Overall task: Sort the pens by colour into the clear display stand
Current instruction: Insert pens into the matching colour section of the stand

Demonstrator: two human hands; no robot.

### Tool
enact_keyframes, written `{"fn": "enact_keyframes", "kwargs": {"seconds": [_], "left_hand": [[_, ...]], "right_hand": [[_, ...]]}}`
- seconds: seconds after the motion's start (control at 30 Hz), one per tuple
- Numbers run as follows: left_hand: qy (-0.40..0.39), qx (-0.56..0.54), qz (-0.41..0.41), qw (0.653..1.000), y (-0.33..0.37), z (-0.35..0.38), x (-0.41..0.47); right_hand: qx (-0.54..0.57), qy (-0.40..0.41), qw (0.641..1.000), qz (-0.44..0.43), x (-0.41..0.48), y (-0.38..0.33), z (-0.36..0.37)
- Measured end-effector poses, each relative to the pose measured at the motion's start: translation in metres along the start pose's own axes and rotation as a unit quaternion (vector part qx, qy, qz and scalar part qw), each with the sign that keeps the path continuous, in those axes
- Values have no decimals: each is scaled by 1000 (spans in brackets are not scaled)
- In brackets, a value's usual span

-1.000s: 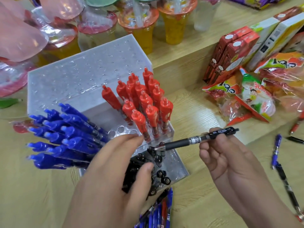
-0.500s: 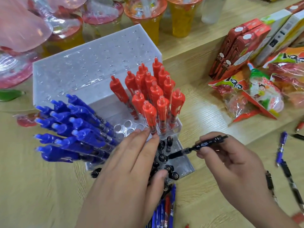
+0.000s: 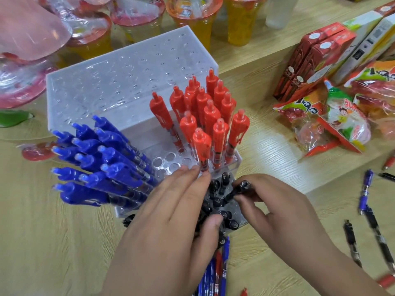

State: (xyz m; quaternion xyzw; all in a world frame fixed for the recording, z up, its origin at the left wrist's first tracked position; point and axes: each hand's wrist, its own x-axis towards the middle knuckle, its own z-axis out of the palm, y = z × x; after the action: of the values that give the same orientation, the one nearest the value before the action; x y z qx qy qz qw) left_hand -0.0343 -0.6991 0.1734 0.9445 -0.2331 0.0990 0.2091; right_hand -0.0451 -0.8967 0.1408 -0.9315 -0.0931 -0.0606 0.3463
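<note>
Left hand (image 3: 171, 227), lower centre: fingers straight and close together, laid flat over the black pens (image 3: 218, 202) at the stand's near edge. The fingertips reach the foot of the front red pen and the thumb rests against black pen tops. Nothing gripped.

Right hand (image 3: 277, 210), lower right of centre: fingers curled, pinching a single black pen (image 3: 238, 190) between thumb and fingertips. The pen is tilted, top end up toward the camera, lower end down among the black pens. Cannot tell whether its tip sits in a hole.

Clear display stand (image 3: 128, 82), centre frame on the wooden table (image 3: 53, 242): stepped, drilled with rows of holes. The high back tier shows only holes.
- Blue pens (image 3: 102, 163): packed cluster on the stand's left side, leaning out to the left.
- Red pens (image 3: 205, 116): cluster on the right side of the middle tier, roughly upright. A few open holes show between blue and red.
- Black pens: lowest front tier, partly hidden by the left hand.

A bundle of mixed pens (image 3: 215, 272) lies on the table at bottom centre, just below the left hand. Loose pens (image 3: 363, 199) are scattered at the right edge, blue and black ones, well apart from the stand.

Upper right: red boxes (image 3: 310, 60) and snack packets (image 3: 333, 118). Along the top: lidded plastic cups (image 3: 192, 16).
</note>
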Motion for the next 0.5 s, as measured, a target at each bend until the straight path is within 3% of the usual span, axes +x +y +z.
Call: {"fn": "enact_keyframes", "kwargs": {"seconds": [0.17,0.37,0.5], "left_hand": [[6,-48,-7,999,0,-18,-9],[78,-88,-20,993,-3,-29,-29],[186,-110,-89,972,-22,-26,-76]], "right_hand": [[-60,-18,996,-60,0,4,10],[-76,-7,996,-34,-4,0,9],[14,64,995,70,-34,5,10]]}}
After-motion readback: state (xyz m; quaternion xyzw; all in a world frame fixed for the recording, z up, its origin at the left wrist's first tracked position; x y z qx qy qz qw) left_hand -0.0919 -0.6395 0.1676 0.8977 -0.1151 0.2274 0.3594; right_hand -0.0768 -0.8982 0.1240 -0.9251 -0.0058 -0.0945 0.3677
